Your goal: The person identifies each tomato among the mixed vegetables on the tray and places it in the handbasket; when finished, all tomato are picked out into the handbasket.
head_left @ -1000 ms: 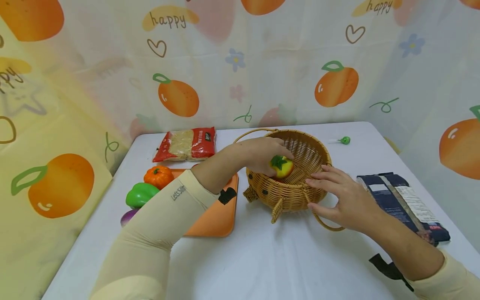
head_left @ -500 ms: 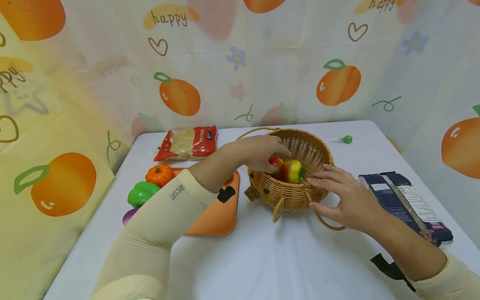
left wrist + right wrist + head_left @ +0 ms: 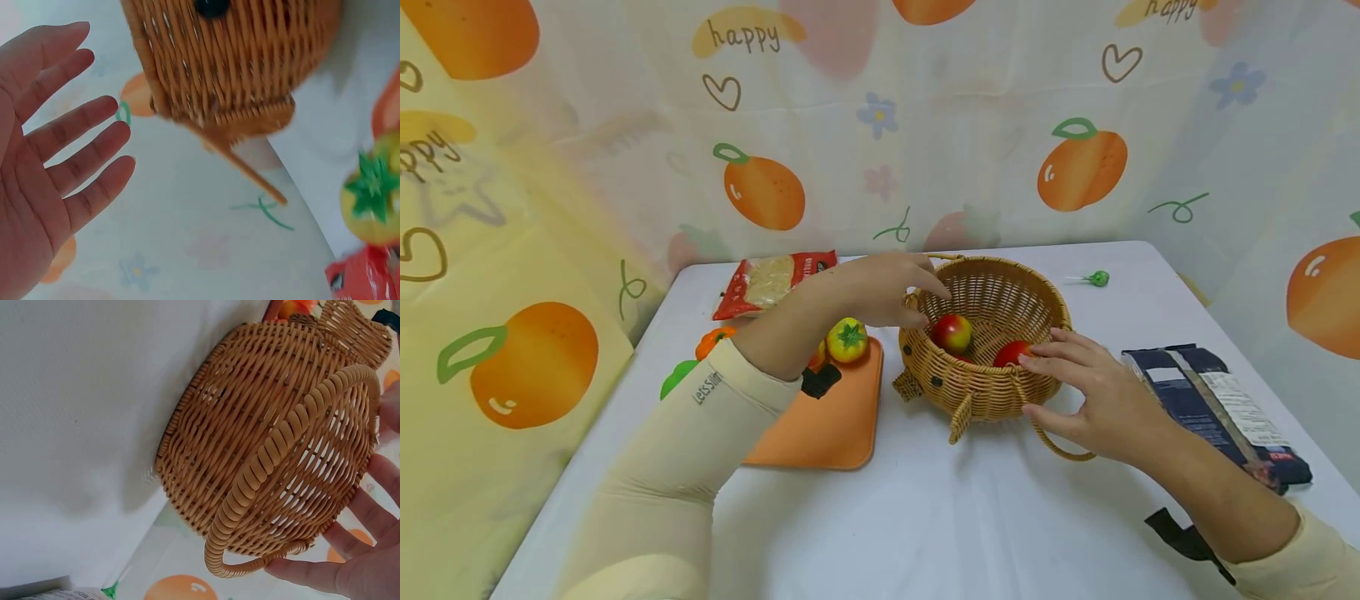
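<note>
In the head view, my left hand [image 3: 887, 287] is above the left rim of the wicker basket [image 3: 985, 396], its fingers spread and holding nothing. The left wrist view shows the same bare palm [image 3: 31, 200] beside the basket wall [image 3: 219, 69]. My right hand [image 3: 1093, 396] rests its extended fingers at the basket's right rim, close to the looped handle [image 3: 269, 450]. Inside lie a red and yellow apple [image 3: 952, 333] and a red round fruit [image 3: 1011, 353], partly covered by the right fingertips. More red shows below the apple.
An orange tray [image 3: 842, 425] left of the basket bears a yellow tomato-like piece [image 3: 847, 340]. Orange and green toy vegetables [image 3: 677, 377] sit farther left, partly behind my forearm. A red food bag [image 3: 767, 279], a lollipop [image 3: 1099, 278] and a dark package [image 3: 1217, 412] lie around.
My left hand has let go of the red and yellow apple inside the basket and drawn back left, uncovering the tray's yellow piece. My right hand has stayed at the rim.
</note>
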Available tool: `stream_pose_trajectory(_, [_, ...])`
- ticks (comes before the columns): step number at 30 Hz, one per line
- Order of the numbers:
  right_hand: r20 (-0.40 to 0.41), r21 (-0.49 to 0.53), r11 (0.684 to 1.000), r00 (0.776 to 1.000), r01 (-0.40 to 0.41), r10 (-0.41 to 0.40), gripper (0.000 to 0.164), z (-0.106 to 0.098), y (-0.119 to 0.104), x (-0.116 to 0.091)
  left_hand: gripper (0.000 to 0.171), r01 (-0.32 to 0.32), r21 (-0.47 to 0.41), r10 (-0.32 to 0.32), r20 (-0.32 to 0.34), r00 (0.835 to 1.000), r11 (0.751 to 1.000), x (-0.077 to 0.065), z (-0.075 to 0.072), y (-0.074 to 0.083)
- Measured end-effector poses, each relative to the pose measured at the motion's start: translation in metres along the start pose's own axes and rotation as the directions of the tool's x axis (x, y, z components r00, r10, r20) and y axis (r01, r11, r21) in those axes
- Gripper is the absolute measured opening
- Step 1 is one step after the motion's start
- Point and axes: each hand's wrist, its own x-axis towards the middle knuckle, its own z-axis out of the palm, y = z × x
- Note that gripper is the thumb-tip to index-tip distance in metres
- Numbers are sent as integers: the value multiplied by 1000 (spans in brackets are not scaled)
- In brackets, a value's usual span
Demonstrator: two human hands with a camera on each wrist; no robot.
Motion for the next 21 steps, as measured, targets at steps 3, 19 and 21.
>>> stream_pose_trajectory(3, [-8,-1,1000,1000,6,-6,54,0,1,0,45,30,1,-30,-9,1000,1000,-9,-2,-9])
stream_pose_trajectory(19, [-35,-3,999,998,44,-44,53,1,2,0,50,291,-116,-274,139,952,950,-31,30,-60])
stream_pose_trajectory(21, [-39,-1,999,998,48,-48,53,1,2,-1,51,310,-125,-290,157,944,943,-31,36,-63])
